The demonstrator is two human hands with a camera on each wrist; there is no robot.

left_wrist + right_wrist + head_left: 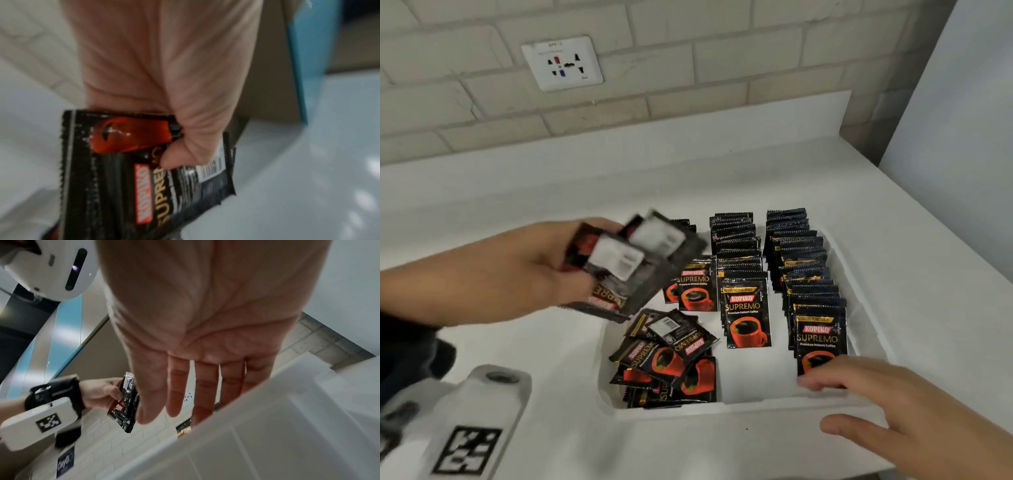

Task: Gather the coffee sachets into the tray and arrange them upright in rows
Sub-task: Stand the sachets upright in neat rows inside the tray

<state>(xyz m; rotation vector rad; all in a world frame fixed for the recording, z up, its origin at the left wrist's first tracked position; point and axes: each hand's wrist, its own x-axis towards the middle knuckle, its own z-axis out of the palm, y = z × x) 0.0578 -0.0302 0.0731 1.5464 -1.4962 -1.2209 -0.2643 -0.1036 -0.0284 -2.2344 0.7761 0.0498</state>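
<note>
A white tray (866,274) on the counter holds black coffee sachets. Two long upright rows (808,267) (739,260) fill its right and middle, and a short third row (693,287) stands left of them. A loose pile of sachets (667,359) lies in the tray's near-left corner. My left hand (541,267) grips a fanned bunch of sachets (633,260) (144,170) (125,402) above the tray's left edge. My right hand (859,394) (195,394) has straight fingers at the tray's near-right rim, with fingertips at the foot of the front sachet of the right row.
The tray sits on a white counter (756,164) against a brick-pattern wall with a socket plate (562,63). A white wall panel (962,137) closes the right side. The wrist camera unit (465,428) shows at the lower left.
</note>
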